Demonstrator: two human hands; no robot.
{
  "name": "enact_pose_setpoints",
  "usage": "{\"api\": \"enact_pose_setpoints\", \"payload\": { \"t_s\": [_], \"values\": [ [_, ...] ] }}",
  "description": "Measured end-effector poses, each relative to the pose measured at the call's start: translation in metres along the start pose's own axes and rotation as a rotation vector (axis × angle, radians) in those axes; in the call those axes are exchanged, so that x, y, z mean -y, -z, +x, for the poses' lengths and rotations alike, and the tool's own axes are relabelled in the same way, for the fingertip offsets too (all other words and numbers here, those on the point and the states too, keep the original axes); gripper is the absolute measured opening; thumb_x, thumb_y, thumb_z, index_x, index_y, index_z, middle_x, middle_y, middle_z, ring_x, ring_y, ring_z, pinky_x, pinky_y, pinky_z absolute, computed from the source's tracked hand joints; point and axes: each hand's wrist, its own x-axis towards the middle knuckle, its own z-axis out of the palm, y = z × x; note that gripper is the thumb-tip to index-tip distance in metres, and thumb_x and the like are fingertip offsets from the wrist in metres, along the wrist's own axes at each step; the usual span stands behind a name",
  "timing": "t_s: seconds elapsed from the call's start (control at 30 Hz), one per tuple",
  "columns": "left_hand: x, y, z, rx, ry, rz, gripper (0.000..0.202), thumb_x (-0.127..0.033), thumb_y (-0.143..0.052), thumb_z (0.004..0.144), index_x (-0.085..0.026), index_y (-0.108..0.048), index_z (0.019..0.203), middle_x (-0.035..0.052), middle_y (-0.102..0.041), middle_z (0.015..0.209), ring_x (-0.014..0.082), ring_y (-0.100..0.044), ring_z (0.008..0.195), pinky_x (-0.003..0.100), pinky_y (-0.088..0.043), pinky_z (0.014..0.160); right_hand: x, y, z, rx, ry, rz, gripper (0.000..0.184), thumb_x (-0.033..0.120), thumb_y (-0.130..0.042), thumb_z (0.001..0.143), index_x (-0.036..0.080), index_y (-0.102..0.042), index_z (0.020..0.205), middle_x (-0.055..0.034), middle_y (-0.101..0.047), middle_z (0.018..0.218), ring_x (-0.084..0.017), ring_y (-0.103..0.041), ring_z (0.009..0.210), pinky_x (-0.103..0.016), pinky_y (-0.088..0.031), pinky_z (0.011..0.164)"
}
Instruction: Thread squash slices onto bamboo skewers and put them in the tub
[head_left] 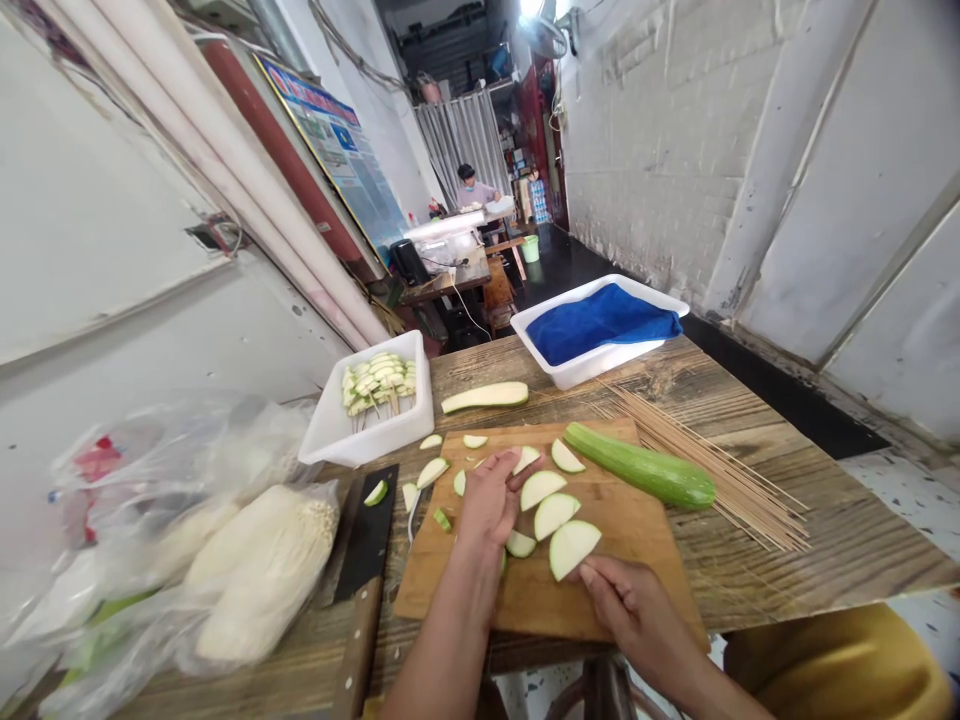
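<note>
My left hand (491, 495) is closed, its fingertips pinching a pale half-round zucchini slice (526, 459) above the cutting board (525, 608). Thumb and forefinger of my right hand (634, 605) meet at the lower corner of a larger half-round zucchini slice (576, 548). Between the hands, two more slices (556, 516) line up in a slanting row; I cannot see whether a skewer runs through them. Loose slices (567, 457) lie around on the board. A whole green zucchini (641, 465) rests across its right edge.
Thin wooden skewers (720, 470) are spread at the right. Behind stand a white tray with a blue cloth (604, 322) and a white tub (386, 440) of skewered slices. A peeled zucchini piece (485, 397), a cleaver (367, 580) and plastic bags (255, 570) surround the board. A person (475, 190) sits far back.
</note>
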Motion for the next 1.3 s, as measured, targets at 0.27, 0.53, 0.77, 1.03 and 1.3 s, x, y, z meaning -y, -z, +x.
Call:
{"api": "enact_pose_setpoints", "payload": {
  "t_s": [0.27,0.53,0.77,1.03,1.3],
  "values": [
    [0.004,0.004,0.002,0.008,0.028,0.011,0.006,-0.015,-0.064,0.066,-0.014,-0.058,0.064,0.0022,-0.066,0.066,0.0187,-0.066,0.073,0.029,-0.050,0.072,0.001,0.001,0.001,0.015,-0.014,0.020,0.033,0.032,-0.038,0.089,0.016,-0.062,0.076,0.0045,-0.038,0.050,-0.011,-0.040,0.048,-0.018,-0.032,0.045],
    [0.005,0.006,0.005,0.011,0.107,0.003,0.009,-0.018,-0.065,0.067,-0.013,-0.058,0.070,0.0049,-0.067,0.069,0.0188,-0.066,0.074,0.028,-0.051,0.067,0.000,0.000,0.001,0.015,-0.014,0.021,0.033,0.033,-0.038,0.089,0.015,-0.062,0.076,0.0046,-0.036,0.050,-0.011,-0.035,0.046,-0.018,-0.030,0.043],
    [0.007,-0.002,-0.001,-0.020,0.089,0.025,0.009,-0.016,-0.067,0.064,-0.013,-0.058,0.066,0.0032,-0.065,0.061,0.0175,-0.065,0.071,0.027,-0.051,0.066,-0.002,-0.001,0.002,-0.019,-0.009,0.039,0.032,0.034,-0.039,0.089,0.016,-0.062,0.075,0.0037,-0.037,0.052,-0.010,-0.034,0.047,-0.018,-0.031,0.043],
    [0.006,-0.001,-0.013,0.051,-0.056,0.052,0.027,-0.037,-0.065,0.068,-0.013,-0.060,0.079,0.0049,-0.067,0.073,0.0161,-0.064,0.073,0.026,-0.050,0.066,-0.008,-0.003,0.001,-0.041,-0.071,0.192,0.033,0.040,-0.042,0.088,0.014,-0.061,0.080,0.0061,-0.033,0.052,-0.007,-0.030,0.045,-0.017,-0.027,0.040],
    [-0.003,0.014,-0.031,0.115,-0.161,0.073,0.030,-0.036,-0.064,0.069,-0.012,-0.064,0.087,0.0071,-0.067,0.081,0.0143,-0.062,0.074,0.025,-0.048,0.069,-0.022,0.016,-0.004,0.315,-0.428,1.037,0.031,0.047,-0.056,0.079,0.017,-0.053,0.074,0.0166,-0.025,0.031,0.001,-0.008,0.021,-0.010,-0.019,0.019]
  ]
}}
